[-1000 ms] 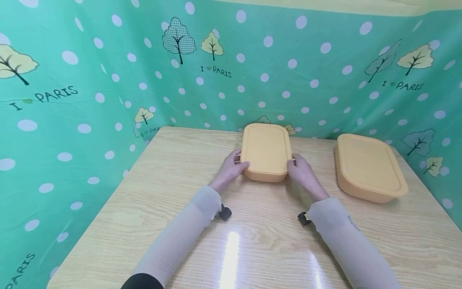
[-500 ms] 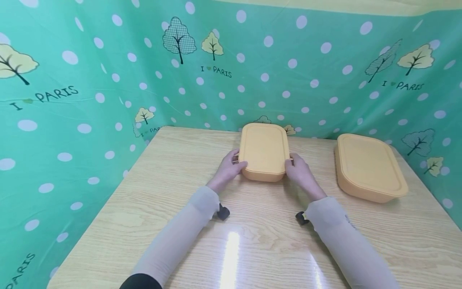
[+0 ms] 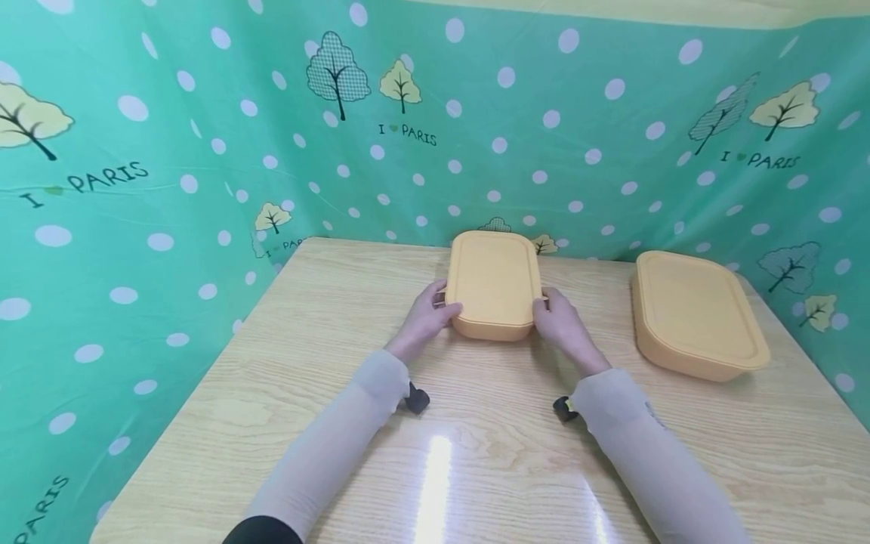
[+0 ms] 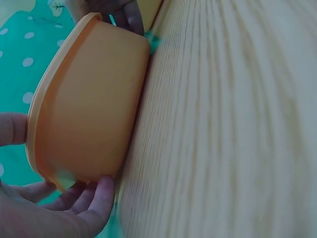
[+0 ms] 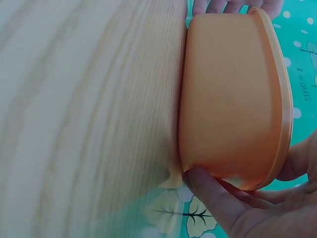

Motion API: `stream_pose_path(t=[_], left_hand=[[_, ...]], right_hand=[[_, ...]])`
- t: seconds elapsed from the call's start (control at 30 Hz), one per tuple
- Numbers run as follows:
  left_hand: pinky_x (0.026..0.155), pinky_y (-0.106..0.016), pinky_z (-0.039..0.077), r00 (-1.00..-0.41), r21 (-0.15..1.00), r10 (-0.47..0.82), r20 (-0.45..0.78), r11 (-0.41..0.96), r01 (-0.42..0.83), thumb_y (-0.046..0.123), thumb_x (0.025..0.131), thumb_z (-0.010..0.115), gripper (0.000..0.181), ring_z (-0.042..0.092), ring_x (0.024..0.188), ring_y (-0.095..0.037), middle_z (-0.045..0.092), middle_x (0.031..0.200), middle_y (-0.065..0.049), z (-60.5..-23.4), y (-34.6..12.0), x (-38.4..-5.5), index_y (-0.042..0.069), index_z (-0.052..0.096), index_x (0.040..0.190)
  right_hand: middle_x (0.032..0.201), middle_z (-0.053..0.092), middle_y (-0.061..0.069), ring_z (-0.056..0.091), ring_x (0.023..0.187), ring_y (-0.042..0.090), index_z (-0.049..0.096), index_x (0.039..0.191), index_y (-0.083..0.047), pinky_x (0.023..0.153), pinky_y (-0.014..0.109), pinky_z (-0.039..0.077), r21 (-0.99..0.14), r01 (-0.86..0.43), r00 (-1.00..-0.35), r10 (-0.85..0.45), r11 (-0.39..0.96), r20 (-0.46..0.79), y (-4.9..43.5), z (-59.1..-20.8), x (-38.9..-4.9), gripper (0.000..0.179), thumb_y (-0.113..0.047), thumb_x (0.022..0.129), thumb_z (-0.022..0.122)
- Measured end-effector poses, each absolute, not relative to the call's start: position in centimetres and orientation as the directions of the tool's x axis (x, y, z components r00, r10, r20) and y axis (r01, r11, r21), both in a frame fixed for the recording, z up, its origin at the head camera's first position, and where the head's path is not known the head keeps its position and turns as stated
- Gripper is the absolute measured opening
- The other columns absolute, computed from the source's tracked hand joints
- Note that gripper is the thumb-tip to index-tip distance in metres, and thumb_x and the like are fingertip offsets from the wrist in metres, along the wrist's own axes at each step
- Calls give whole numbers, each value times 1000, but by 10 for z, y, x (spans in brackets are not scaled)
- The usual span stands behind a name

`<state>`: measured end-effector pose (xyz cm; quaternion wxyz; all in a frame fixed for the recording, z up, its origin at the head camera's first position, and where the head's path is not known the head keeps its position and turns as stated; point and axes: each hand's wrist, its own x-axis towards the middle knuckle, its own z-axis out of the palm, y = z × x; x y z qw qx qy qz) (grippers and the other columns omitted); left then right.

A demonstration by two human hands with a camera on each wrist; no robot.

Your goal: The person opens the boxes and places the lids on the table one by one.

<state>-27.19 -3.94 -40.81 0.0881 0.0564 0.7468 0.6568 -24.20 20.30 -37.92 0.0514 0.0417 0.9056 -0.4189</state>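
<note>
A small yellow-orange lidded food container (image 3: 494, 279) sits near the far edge of the table, lid on. At its left side my left hand (image 3: 424, 317) grips it, thumb over the lid's rim and fingers against the side wall. My right hand (image 3: 560, 321) holds the opposite side the same way. In the left wrist view the container's wall (image 4: 94, 99) shows its base close along the wood. The right wrist view has the container (image 5: 233, 99) from the other side, with fingertips low on its wall near the table.
A larger lidded container (image 3: 700, 313) of the same colour stands at the right of the wooden table (image 3: 326, 317). A green dotted cloth (image 3: 544, 113) hangs behind the table and along its sides.
Both hands have moved the small container slightly to the left, keeping their grip on its sides. The larger container has stayed where it was.
</note>
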Motion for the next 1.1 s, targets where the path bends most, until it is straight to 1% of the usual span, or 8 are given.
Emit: stream_pose_path(t=[0.2,0.47,0.7,0.87,1.1], left_hand=[[86,-31,53,-977,992,198,-80,113,-58,14,87,65,70,53,117,-26,48,131,-16,-407,-42,-272,8,30,148],[89,-35,52,-976,995,204,-77,83,-61,11,88,64,69,53,118,-29,47,133,-19,-407,-44,-272,8,30,147],[89,-36,52,-976,995,203,-75,82,-59,12,87,65,70,53,119,-29,46,134,-19,-407,-47,-272,8,29,148],[89,-35,52,-977,995,201,-75,81,-60,12,87,65,70,53,118,-29,47,134,-18,-408,-48,-272,9,30,147],[88,-34,52,-980,997,184,-77,39,-71,8,87,65,69,53,117,-29,47,132,-19,-407,-48,-270,8,31,147]], right_hand=[[138,43,24,45,125,35,21,149,0,100,50,41,-761,112,-992,32,638,-119,200,-380,-243,54,-27,102,24],[138,43,24,45,125,35,22,149,0,100,51,40,-766,112,-992,33,633,-118,197,-380,-243,54,-27,102,24],[136,44,23,46,122,35,23,149,0,99,50,42,-765,108,-993,37,634,-109,195,-382,-244,54,-27,102,25],[138,43,23,45,124,35,23,149,-1,100,50,41,-764,109,-993,35,636,-113,195,-383,-245,54,-27,102,24],[140,42,23,44,126,35,22,149,-1,101,50,40,-764,115,-992,31,635,-123,192,-381,-245,54,-27,102,24]])
